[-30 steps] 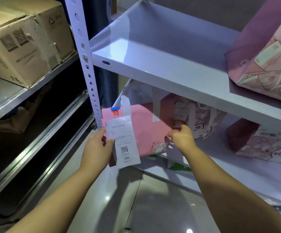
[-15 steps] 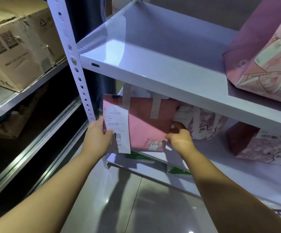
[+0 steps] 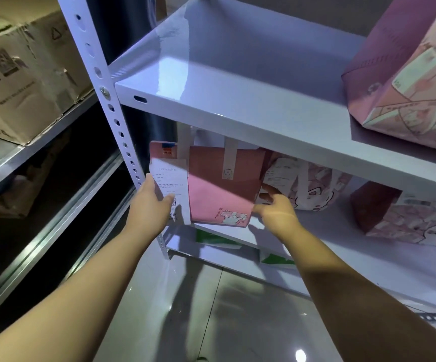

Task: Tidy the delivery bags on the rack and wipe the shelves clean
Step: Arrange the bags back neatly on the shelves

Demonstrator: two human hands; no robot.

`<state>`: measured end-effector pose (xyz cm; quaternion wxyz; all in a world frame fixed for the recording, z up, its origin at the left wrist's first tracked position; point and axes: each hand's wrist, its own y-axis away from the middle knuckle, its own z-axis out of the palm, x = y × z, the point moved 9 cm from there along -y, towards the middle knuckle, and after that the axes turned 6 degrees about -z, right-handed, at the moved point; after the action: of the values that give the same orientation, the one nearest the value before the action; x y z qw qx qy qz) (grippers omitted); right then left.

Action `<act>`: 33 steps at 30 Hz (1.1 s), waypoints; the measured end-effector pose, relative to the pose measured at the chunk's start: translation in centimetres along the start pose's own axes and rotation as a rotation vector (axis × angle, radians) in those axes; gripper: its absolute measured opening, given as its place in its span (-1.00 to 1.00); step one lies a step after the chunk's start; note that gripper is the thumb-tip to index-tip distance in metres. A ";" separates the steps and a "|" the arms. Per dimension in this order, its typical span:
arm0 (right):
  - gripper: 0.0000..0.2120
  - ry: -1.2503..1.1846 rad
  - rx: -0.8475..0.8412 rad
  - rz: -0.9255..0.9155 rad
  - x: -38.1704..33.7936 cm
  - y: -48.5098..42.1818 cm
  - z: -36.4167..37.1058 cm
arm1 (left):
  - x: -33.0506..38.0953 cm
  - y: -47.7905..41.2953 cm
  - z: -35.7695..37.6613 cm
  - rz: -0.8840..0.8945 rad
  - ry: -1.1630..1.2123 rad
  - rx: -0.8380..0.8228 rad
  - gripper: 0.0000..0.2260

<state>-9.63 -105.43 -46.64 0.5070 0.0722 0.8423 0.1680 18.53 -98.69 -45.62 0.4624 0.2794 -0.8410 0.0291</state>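
A pink delivery bag (image 3: pixel 219 189) with white handles and a white receipt (image 3: pixel 175 184) on its front stands at the left end of the lower white shelf (image 3: pixel 329 246). My left hand (image 3: pixel 151 205) grips its left edge over the receipt. My right hand (image 3: pixel 274 210) holds its right edge, fingers tucked behind. A patterned pink bag (image 3: pixel 308 186) leans just right of it, and another cartoon-printed bag (image 3: pixel 410 218) stands further right. On the upper shelf (image 3: pixel 224 82) a large pink bag (image 3: pixel 407 74) sits at the right.
The perforated white upright (image 3: pixel 102 82) stands just left of the held bag. A cardboard box (image 3: pixel 21 71) rests on the neighbouring metal rack at left. Green-and-white items (image 3: pixel 211 239) lie under the lower shelf. Glossy tiled floor (image 3: pixel 211 322) spreads below.
Both hands have pushed the pink bag away from me and further onto the lower shelf, under the upper shelf's front edge; it now stands upright there.
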 end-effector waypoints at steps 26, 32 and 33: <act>-0.92 -0.133 0.189 -0.022 6.3 9.4 -13.8 | 7.4 10.5 9.0 0.090 0.091 -0.288 -0.94; -0.90 -0.130 0.209 -0.015 8.1 9.2 -16.8 | 8.5 11.7 12.2 0.085 0.105 -0.334 -0.90; -0.90 -0.130 0.208 -0.018 8.3 9.1 -17.1 | 8.7 11.7 12.6 0.079 0.099 -0.332 -0.93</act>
<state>-29.05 -98.12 -42.89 0.5520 0.1277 0.8210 0.0704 -0.55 -96.53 -43.47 0.5416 0.1640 -0.8208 -0.0784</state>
